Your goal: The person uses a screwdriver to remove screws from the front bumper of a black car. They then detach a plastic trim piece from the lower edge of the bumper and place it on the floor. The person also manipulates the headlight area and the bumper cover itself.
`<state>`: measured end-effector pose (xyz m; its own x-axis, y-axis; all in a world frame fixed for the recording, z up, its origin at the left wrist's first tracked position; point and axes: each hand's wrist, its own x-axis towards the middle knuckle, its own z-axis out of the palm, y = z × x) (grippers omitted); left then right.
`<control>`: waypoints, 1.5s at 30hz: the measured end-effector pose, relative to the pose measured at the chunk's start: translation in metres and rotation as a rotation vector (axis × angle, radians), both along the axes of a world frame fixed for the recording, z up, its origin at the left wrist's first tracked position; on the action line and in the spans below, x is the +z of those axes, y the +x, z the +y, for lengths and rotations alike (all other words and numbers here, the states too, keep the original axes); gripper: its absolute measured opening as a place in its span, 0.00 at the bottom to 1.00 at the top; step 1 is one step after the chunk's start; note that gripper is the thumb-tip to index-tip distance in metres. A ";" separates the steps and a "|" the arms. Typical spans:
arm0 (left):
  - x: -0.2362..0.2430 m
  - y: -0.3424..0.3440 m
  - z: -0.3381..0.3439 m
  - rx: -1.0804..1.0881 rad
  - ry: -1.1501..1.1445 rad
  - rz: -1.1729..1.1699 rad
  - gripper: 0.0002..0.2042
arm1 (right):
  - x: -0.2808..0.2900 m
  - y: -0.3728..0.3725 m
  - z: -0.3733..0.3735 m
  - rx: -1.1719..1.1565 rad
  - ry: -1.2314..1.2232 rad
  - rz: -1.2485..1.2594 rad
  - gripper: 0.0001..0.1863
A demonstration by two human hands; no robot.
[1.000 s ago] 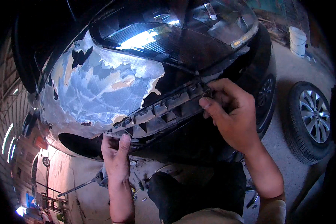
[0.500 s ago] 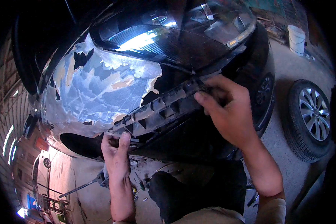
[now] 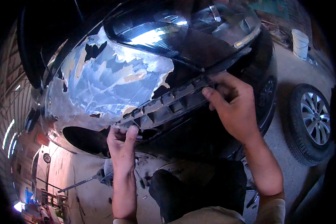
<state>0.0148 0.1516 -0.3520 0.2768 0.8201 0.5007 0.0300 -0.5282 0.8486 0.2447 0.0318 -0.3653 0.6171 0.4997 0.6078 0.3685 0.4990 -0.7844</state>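
A long black plastic bumper bracket (image 3: 164,107), ribbed and notched along its length, spans between my two hands, slanting up to the right. My left hand (image 3: 123,143) pinches its lower left end, thumb on the near face. My right hand (image 3: 233,104) grips the upper right end between thumb and fingers, some of them hidden behind it. Right behind the bracket is the car's fender (image 3: 108,80), covered in sanded grey and pale filler with ragged dark edges. The bracket lies along or very near the fender's lower edge; I cannot tell whether they touch.
Above the fender sits the car's lamp (image 3: 186,41) under clear plastic. A loose wheel (image 3: 311,121) rests on the floor at the right, with a white bucket (image 3: 300,44) farther back. Below my left hand a jack-like metal tool (image 3: 100,176) and small tools lie on the floor.
The view has shifted slightly, so the car sits a little farther right in the picture. Both hands keep hold of the bracket, with hardly any change in their grip.
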 end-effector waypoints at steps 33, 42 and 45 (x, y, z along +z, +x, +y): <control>-0.001 0.000 0.014 -0.197 0.035 -0.033 0.13 | 0.002 -0.010 -0.001 -0.086 -0.080 0.036 0.11; -0.002 0.002 0.016 -0.224 0.037 -0.073 0.13 | 0.001 -0.011 0.001 -0.105 -0.061 0.058 0.12; -0.005 -0.001 0.019 -0.224 0.038 -0.061 0.12 | 0.003 -0.012 0.000 -0.122 -0.079 0.060 0.12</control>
